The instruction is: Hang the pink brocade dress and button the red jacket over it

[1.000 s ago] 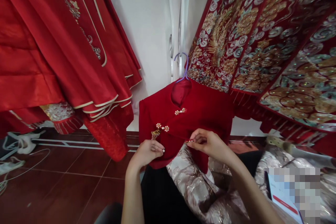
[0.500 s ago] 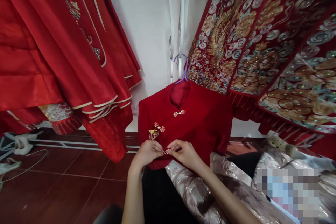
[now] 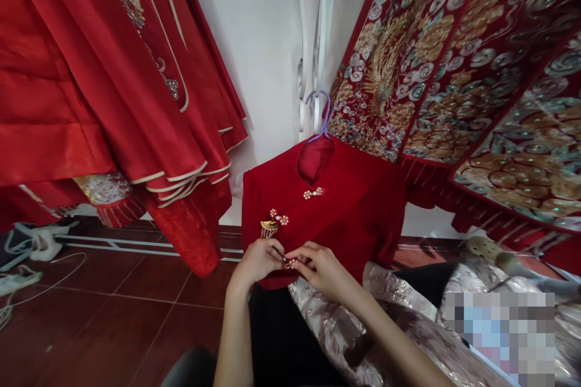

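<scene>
Jacket position: the red jacket occupies the lower centre of the frame, on a purple hanger, front facing me. Its lower edge lies above a black-clothed lap, beside pale patterned fabric. From my remote viewpoint I cannot tell whether the hanger's hook bears on the white metalwork behind it.

Fastener status: the neck clasp and the chest clasp look joined. A gold tasselled ornament sits just below the latter. I judge the step in hand to be fastening the lower clasp, located between the two hands at lower centre. Whether its halves are engaged, I cannot tell.

Finger status: the left hand has its fingers drawn together, gripping the jacket front at the clasp's left end; I cannot tell whether cloth or loop is pinched. The right hand has thumb and forefinger nearly closed, pinching the clasp's right part.

Next move, in my judgement: hold the left side steady, align the right half with it, and seat the two without pulling the cloth. Release only after confirming engagement.
</scene>
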Available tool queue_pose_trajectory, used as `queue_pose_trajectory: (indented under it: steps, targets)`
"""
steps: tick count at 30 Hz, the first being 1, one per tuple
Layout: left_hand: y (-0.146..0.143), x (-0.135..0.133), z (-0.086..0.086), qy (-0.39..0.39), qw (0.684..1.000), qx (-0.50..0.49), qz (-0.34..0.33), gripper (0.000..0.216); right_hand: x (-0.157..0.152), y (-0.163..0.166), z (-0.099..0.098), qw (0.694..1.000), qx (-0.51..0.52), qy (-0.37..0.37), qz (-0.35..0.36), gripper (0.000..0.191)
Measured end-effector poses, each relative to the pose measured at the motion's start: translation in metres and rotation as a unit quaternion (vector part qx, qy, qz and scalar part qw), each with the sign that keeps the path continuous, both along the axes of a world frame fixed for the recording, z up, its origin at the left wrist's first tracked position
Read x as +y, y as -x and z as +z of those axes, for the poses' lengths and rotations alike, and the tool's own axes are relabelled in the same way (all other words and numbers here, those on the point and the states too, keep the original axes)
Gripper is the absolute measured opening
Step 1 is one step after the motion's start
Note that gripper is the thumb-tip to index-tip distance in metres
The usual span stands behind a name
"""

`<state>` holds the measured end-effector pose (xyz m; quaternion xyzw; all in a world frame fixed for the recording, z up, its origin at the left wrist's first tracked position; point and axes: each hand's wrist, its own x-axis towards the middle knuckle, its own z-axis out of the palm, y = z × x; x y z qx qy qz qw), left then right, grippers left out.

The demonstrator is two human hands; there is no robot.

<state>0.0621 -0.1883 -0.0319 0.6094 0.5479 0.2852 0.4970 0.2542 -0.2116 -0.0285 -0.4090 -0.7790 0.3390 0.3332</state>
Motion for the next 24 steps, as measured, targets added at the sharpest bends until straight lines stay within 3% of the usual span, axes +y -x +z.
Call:
queue_pose_trajectory:
  steps: [10, 17, 24]
  targets:
    - [-0.005, 0.004, -0.01, -0.018, 0.997, 0.075, 0.012, 0.017, 0.005, 0.013, -0.023, 0.995, -0.062, -0.067, -0.038, 0.041]
    - [-0.001, 0.002, -0.004, -0.028, 0.998, 0.045, 0.013, 0.016, 0.002, 0.009, -0.013, 0.999, -0.034, -0.023, -0.033, 0.036]
    - [-0.002, 0.003, -0.004, -0.029, 0.999, 0.023, 0.007, 0.015, 0.006, 0.014, -0.026, 0.997, -0.011, -0.036, -0.065, 0.034]
